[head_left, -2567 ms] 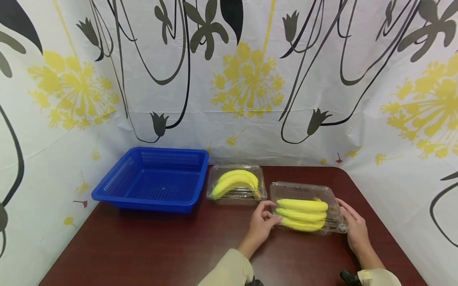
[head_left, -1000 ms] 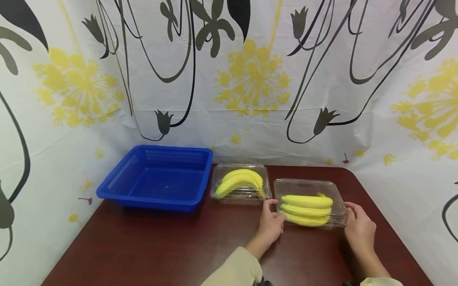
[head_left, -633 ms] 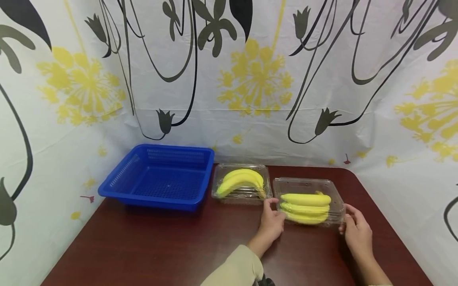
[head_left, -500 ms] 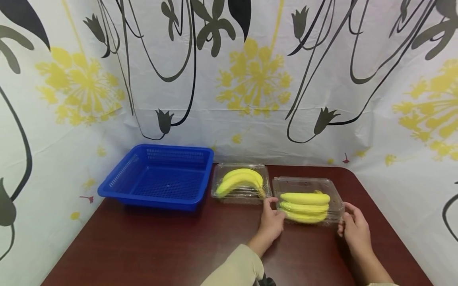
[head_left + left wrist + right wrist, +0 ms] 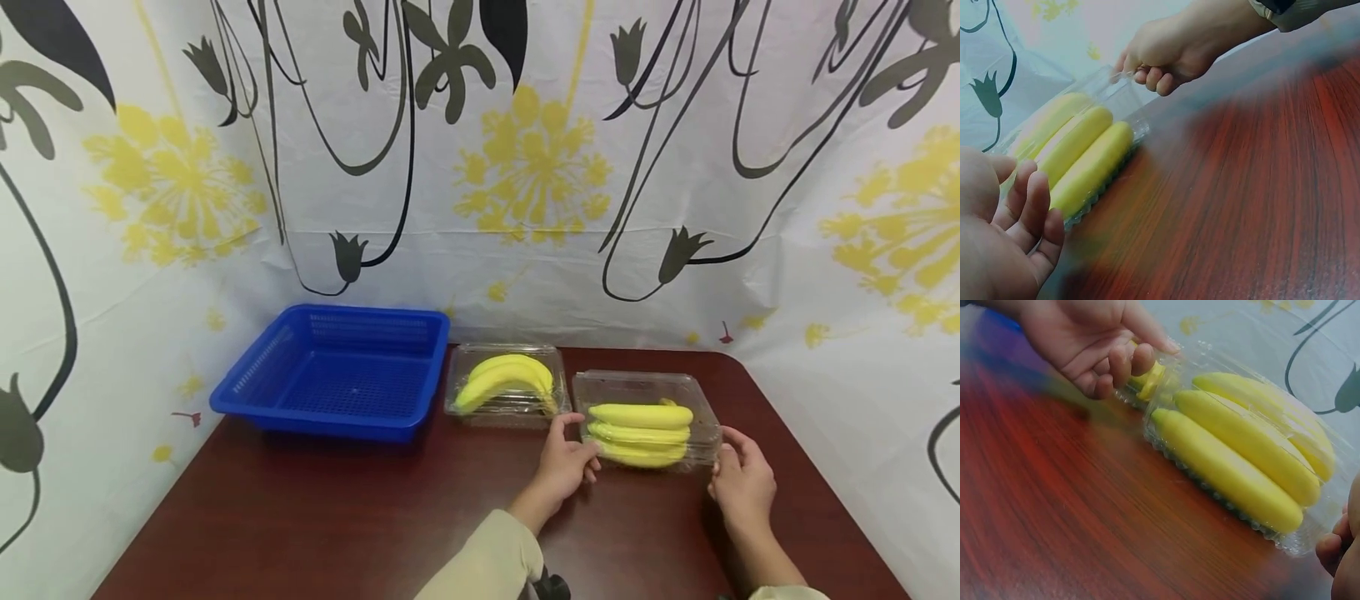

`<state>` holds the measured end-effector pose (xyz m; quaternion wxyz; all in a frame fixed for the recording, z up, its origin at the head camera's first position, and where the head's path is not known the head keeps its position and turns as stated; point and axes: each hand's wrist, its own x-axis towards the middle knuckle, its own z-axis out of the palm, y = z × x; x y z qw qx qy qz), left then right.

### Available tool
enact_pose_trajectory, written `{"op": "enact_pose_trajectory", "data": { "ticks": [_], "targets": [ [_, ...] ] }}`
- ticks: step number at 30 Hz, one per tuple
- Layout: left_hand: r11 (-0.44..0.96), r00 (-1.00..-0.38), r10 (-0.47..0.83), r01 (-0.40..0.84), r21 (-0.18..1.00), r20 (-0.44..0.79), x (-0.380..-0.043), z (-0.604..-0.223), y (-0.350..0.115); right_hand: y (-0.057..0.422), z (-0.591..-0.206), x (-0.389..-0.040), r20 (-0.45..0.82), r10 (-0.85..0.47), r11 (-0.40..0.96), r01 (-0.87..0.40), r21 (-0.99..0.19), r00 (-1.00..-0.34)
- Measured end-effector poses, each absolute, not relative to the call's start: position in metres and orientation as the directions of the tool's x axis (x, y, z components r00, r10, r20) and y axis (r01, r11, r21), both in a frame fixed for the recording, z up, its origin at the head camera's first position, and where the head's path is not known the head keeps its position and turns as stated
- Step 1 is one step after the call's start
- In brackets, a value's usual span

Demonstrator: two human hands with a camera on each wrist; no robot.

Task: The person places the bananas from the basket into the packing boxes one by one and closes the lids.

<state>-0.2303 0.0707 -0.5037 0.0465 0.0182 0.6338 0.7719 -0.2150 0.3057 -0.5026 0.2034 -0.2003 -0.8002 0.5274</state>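
Note:
In the head view, a clear plastic clamshell box [image 5: 686, 392] with a bunch of bananas [image 5: 641, 417] inside lies toward the right of the table. My left hand [image 5: 560, 462] holds its left edge, the index finger at the side and the thumb near the front corner. The other fingers curl loosely below. My right hand [image 5: 744, 483] pinches the box's right edge; its thumb and index finger meet there in the left wrist view, the other fingers folded. The right wrist view shows the bananas [image 5: 1235, 469] close up through the clear lid.
Just left of the held box stands a second clear clamshell box [image 5: 457, 371] with bananas [image 5: 506, 383]. A blue plastic basket [image 5: 348, 429] sits at the back left. A patterned cloth [image 5: 525, 283] hangs behind the dark red table [image 5: 360, 508].
The box has moved slightly away from me and now lies flatter beside the second box. Both hands have gone along with it. In the last half second only the fingers have shifted slightly.

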Motion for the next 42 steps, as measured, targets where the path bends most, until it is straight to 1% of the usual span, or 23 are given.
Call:
{"op": "enact_pose_trajectory", "data": {
  "ticks": [2, 5, 9, 11, 13, 16, 20, 23, 25, 28, 31, 37, 42],
  "targets": [
    [-0.218, -0.994, 0.105, -0.046, 0.975, -0.023, -0.23, -0.504, 0.07, 0.306, -0.503, -0.215, 0.067, 0.565, 0.265, 0.104, -0.959, -0.822],
    [-0.234, -0.995, 0.098, -0.028, 0.972, -0.005, -0.229, -0.504, 0.069, 0.304, -0.504, -0.217, 0.01, 0.593, 0.1, 0.061, -0.993, -0.805],
    [-0.222, -0.997, 0.077, -0.006, 0.975, 0.011, -0.228, -0.503, 0.069, 0.3, -0.501, -0.219, -0.032, 0.6, -0.098, -0.034, -0.995, -0.799],
    [-0.219, -0.997, 0.07, -0.002, 0.976, 0.014, -0.228, -0.502, 0.069, 0.299, -0.497, -0.218, -0.067, 0.593, -0.181, -0.052, -0.982, -0.803],
    [-0.219, -0.998, 0.066, 0.002, 0.976, 0.016, -0.228, -0.503, 0.068, 0.297, -0.493, -0.216, -0.1, 0.577, -0.24, -0.051, -0.969, -0.811],
    [-0.214, -0.997, 0.076, 0.001, 0.977, 0.018, -0.228, -0.504, 0.067, 0.293, -0.487, -0.213, -0.142, 0.556, -0.291, -0.031, -0.956, -0.819],
    [-0.229, -0.996, 0.085, 0.0, 0.973, 0.02, -0.229, -0.506, 0.065, 0.286, -0.481, -0.209, -0.145, 0.495, -0.326, -0.029, -0.945, -0.857],
    [-0.264, -0.995, 0.094, 0.013, 0.964, 0.039, -0.231, -0.507, 0.063, 0.28, -0.479, -0.208, -0.103, 0.423, -0.328, -0.046, -0.944, -0.9],
    [-0.292, -0.992, 0.116, 0.017, 0.956, 0.053, -0.231, -0.508, 0.062, 0.277, -0.478, -0.207, -0.067, 0.392, -0.317, -0.066, -0.946, -0.917],
    [-0.322, -0.984, 0.163, 0.01, 0.947, 0.066, -0.23, -0.508, 0.058, 0.271, -0.476, -0.205, -0.02, 0.381, -0.301, -0.103, -0.948, -0.924],
    [-0.326, -0.979, 0.191, 0.004, 0.945, 0.07, -0.229, -0.507, 0.051, 0.263, -0.476, -0.204, 0.031, 0.393, -0.252, -0.14, -0.957, -0.919],
    [-0.28, -0.975, 0.198, 0.04, 0.959, 0.099, -0.224, -0.501, 0.03, 0.248, -0.478, -0.202, 0.151, 0.416, -0.065, -0.195, -0.979, -0.897],
    [-0.216, -0.97, 0.191, 0.111, 0.97, 0.154, -0.222, -0.495, 0.015, 0.239, -0.476, -0.2, 0.297, 0.371, 0.141, -0.263, -0.954, -0.88]
  ]
}}
